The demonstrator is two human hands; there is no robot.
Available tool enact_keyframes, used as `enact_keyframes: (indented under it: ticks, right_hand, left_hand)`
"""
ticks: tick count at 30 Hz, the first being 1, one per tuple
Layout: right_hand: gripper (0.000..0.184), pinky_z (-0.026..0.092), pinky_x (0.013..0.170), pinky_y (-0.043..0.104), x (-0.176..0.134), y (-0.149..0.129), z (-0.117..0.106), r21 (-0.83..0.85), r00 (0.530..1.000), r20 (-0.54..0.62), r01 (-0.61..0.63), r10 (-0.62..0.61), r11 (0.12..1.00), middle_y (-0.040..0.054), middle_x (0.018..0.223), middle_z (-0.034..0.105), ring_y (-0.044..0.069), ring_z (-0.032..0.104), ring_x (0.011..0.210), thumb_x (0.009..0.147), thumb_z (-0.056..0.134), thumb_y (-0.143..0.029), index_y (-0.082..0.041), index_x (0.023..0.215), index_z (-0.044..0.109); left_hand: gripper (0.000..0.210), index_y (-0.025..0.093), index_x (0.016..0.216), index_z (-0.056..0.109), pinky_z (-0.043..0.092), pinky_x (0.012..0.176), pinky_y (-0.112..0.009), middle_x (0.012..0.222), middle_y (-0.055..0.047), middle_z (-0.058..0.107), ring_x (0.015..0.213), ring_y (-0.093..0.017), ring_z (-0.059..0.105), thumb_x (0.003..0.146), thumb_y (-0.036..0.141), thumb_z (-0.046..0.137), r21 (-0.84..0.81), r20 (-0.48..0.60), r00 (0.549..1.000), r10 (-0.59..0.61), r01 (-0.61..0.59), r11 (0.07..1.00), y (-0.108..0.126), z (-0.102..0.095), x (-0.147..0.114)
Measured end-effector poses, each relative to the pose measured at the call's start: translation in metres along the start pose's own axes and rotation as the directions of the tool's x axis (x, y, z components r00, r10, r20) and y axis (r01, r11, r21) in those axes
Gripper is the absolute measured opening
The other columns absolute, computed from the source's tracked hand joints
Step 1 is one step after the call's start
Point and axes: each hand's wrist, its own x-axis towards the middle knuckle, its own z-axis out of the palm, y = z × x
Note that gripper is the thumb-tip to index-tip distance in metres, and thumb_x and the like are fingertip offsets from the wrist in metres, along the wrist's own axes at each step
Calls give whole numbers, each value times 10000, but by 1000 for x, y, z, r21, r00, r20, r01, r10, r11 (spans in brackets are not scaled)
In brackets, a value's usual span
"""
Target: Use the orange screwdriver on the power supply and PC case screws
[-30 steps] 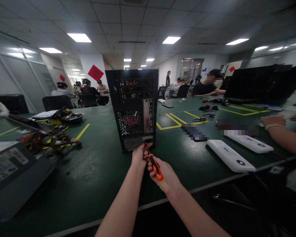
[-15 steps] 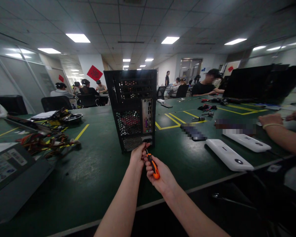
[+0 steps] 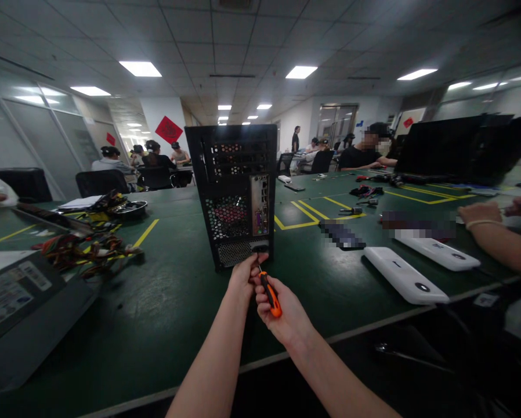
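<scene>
Computer case (image 3: 225,188), standing upright on a green worktop (image 3: 143,313), with its rear panel turned toward the person at work. Little has changed over the past 1 s: the handle of the orange-and-black screwdriver (image 3: 270,296) has swung slightly steeper, while its shaft has kept to the same low region of the panel, beside the black socket (image 3: 259,249). The case has stayed in place, which suggests that the work continues at 1 spot.

Right hand (image 3: 284,310): wrapped around the screwdriver's handle, fingers curled over its near side, the forearm slanting in from the lower right. Left hand (image 3: 244,277): extended to the foot of the panel, its fingers gathered narrowly about the shaft just below the socket. As seen by an onlooker, these fingers hide the tip; whether they grip the shaft or some small part, or whether the tip is seated, cannot be told. The 2 hands lie close together, and the forearms converge toward the case.

Surroundings: to the left, a grey metal box (image 3: 8,302) bearing labels, with a tangle of coloured cables (image 3: 95,247) beside it; to the right, 2 white devices (image 3: 402,276) lying flat near the worktop's edge. Beyond these, a co-worker's hand (image 3: 482,213) enters from the right, well apart from the case.
</scene>
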Motion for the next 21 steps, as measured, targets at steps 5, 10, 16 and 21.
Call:
enact_keyframes:
  ticks: [5, 10, 16, 21]
  right_hand:
    - [104, 300, 316, 88, -1, 2, -1, -94, 993, -56, 102, -107, 990, -17, 548, 471, 22, 425, 410, 767, 505, -180, -116, 687, 525]
    - [216, 295, 324, 86, 1, 3, 1, -19, 999, -45, 23, -24, 1000, -14, 526, 461, 18, 402, 397, 827, 382, -214, -109, 698, 519]
    - [199, 398, 396, 159, -2, 8, -10, -474, 950, 7, 278, -312, 836, 8, 735, 519, 71, 501, 530, 708, 546, -246, -162, 880, 490]
    - [395, 460, 778, 330, -12, 19, -28, -798, 574, 460, 602, -678, -32, 75, 1104, 413, 165, 533, 883, 667, 489, -55, -221, 1025, 471]
  left_hand:
    - [246, 64, 745, 622, 94, 317, -156, 316, 102, 223, 283, -4, 138, 706, 301, 574, -34, 35, 999, -28, 29, 999, 0, -1, 2]
    - [277, 61, 786, 625, 100, 306, -164, 318, 100, 234, 279, -13, 149, 709, 320, 564, -13, 25, 998, -51, 51, 999, 0, -2, 2]
    - [224, 64, 790, 595, 112, 290, -158, 340, 86, 315, 276, -3, 149, 719, 274, 566, -58, 1, 999, -44, 44, 997, 1, 0, 2]
    - [131, 80, 783, 545, 111, 279, -144, 456, 23, 497, 284, 14, 159, 743, 204, 540, -113, 17, 1000, -15, 16, 993, 0, 0, 4]
